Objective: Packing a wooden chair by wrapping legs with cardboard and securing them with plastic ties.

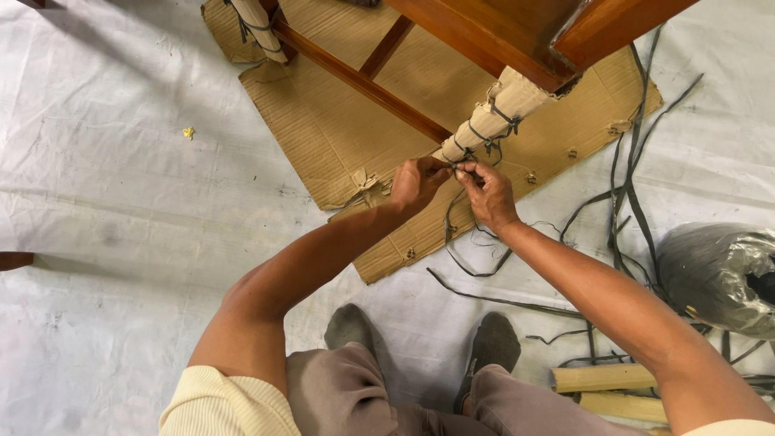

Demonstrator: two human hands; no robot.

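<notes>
Mid-frame, the left hand (417, 182) and right hand (487, 190) meet, both pinching 1 dark strap (467, 168) taut against the padded furniture leg (489, 119). Flattened cardboard (331, 129) cushions the wood from the floor.

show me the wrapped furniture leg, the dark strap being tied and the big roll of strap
wrapped furniture leg (494, 115): head view, on the paper-covered middle of the leg.
dark strap (449, 234): head view, on the loose loop hanging below the hands.
roll of strap (710, 274): head view, on its plastic-covered side.
</notes>
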